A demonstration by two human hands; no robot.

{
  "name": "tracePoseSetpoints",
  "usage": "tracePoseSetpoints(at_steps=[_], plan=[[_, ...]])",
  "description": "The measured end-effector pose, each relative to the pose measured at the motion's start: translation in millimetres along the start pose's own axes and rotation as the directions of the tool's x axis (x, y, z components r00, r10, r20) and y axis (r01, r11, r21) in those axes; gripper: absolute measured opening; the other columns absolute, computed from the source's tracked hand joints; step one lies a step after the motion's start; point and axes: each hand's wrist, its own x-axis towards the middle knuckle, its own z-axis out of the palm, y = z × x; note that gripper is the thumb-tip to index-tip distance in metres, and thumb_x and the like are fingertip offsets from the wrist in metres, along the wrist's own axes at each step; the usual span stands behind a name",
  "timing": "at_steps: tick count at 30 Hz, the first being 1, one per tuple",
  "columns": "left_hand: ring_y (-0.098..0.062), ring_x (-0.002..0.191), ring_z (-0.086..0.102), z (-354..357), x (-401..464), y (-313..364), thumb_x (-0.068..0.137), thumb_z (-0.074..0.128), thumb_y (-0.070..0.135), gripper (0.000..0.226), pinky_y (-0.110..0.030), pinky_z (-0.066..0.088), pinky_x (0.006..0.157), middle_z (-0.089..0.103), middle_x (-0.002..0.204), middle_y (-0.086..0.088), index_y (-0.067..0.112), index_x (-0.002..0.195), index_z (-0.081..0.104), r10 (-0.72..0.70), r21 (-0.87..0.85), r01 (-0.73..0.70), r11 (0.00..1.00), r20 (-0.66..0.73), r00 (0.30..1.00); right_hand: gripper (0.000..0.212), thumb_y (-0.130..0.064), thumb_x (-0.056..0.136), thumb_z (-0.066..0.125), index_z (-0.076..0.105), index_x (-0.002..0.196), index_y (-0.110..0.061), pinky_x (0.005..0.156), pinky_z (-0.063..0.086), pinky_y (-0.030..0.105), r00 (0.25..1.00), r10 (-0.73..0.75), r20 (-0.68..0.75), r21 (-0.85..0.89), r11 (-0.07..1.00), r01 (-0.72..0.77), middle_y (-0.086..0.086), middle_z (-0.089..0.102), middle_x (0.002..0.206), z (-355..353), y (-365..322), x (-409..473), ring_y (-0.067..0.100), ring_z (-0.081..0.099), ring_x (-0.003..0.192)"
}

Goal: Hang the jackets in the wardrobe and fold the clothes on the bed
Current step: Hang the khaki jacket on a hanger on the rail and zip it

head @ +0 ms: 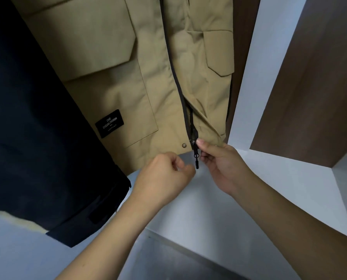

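Two jackets hang in the white wardrobe (249,81): a khaki cotton jacket (116,77) at twelve o'clock, its one black patch (109,123) reading "CHIC CASUALFASHION", and a dark navy jacket (37,138) at nine o'clock. At the khaki hem the right hand (221,164) pinches the fabric beside the black zipper pull (196,158). The left hand (166,174) is curled just beside the pull, holding nothing I can see.

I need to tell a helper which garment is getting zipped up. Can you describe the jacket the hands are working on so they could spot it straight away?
Look inside the wardrobe, where two garments hang side by side. It is the tan jacket, right of the dark navy garment. It has big flap pockets, a black sewn-on label, and a dark front zipper at the hem, where the right hand pinches it.
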Motion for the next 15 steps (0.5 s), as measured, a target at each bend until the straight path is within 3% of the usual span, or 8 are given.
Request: tracePoseSetpoints(at_steps=[2, 4, 9, 12, 15], plan=[[-0.001, 0.051, 0.051, 0, -1, 9, 0.071, 0.065, 0.064, 0.037, -0.022, 0.033, 0.049, 0.058, 0.056, 0.013, 0.027, 0.07, 0.061, 0.006, 0.054, -0.002, 0.999, -0.067, 0.998, 0.024, -0.006, 0.085, 0.07, 0.069, 0.064, -0.018, 0.062, 0.045, 0.017, 1.0, -0.009, 0.003, -0.02, 1.0, 0.009, -0.006, 0.059, 0.06, 0, 0, 2, 0.006, 0.049, 0.057], [-0.006, 0.054, 0.052, 5, -1, 13, 0.071, 0.068, 0.064, 0.039, -0.023, 0.033, 0.05, 0.058, 0.058, 0.011, 0.026, 0.069, 0.062, -0.011, 0.023, 0.012, 1.0, -0.072, 0.997, 0.018, -0.009, 0.084, 0.071, 0.068, 0.068, -0.016, 0.063, 0.042, 0.02, 1.0, -0.001, 0.01, -0.049, 0.999, 0.001, -0.004, 0.054, 0.061, 1, 1, 2, 0.007, 0.046, 0.058], [-0.017, 0.053, 0.044, 12, 3, 11, 0.084, 0.058, 0.032, 0.033, -0.027, 0.029, 0.047, 0.044, 0.047, 0.005, 0.018, 0.056, 0.046, 0.088, 0.123, -0.073, 0.99, -0.116, 0.989, 0.009, -0.009, 0.082, 0.074, 0.066, 0.078, -0.012, 0.065, 0.042, 0.021, 1.0, 0.01, 0.021, -0.063, 0.998, -0.008, -0.002, 0.055, 0.066, 2, 6, 4, 0.008, 0.046, 0.06], [-0.016, 0.058, 0.05, 1, 7, 12, 0.092, 0.051, 0.031, 0.028, -0.028, 0.034, 0.049, 0.05, 0.052, 0.006, 0.02, 0.067, 0.055, 0.142, 0.15, -0.122, 0.981, -0.128, 0.982, 0.011, -0.009, 0.082, 0.074, 0.07, 0.092, -0.006, 0.067, 0.043, 0.021, 1.0, 0.0, 0.03, -0.109, 0.994, 0.003, 0.002, 0.063, 0.078, -2, 6, 4, 0.011, 0.047, 0.066], [-0.02, 0.078, 0.062, -20, 19, 18, 0.097, 0.047, 0.033, 0.023, -0.034, 0.05, 0.068, 0.067, 0.077, 0.005, 0.023, 0.083, 0.063, 0.196, 0.143, -0.196, 0.97, 0.014, 0.981, 0.015, -0.01, 0.084, 0.073, 0.071, 0.097, -0.004, 0.074, 0.042, 0.026, 0.999, -0.008, 0.037, -0.202, 0.979, 0.016, 0.004, 0.068, 0.088, -7, 7, 4, 0.014, 0.051, 0.077]])
